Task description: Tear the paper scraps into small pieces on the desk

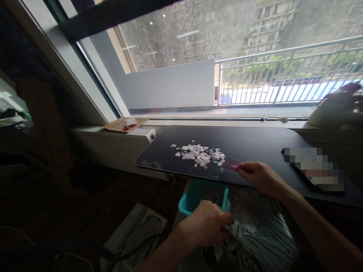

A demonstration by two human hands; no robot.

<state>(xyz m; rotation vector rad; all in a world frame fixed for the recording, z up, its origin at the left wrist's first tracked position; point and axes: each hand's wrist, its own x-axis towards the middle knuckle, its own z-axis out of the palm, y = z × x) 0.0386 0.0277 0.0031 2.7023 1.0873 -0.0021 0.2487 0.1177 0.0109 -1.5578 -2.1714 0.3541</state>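
A pile of small white and pink paper scraps [200, 154] lies on the black table [249, 145] by the window. My right hand [261, 176] rests at the table's near edge, fingers pinched on a thin pink card [231, 165] just right of the scraps. Below the table edge, my left hand [206, 223] is closed around the rim of a teal bin [190, 196] lined with a white bag, held over my lap.
A blurred-out flat object [313, 168] lies on the table's right side. A white rounded object [331, 111] stands at the far right by the window. Cardboard with red scissors [124, 124] and a white device [141, 132] sit on the sill at left.
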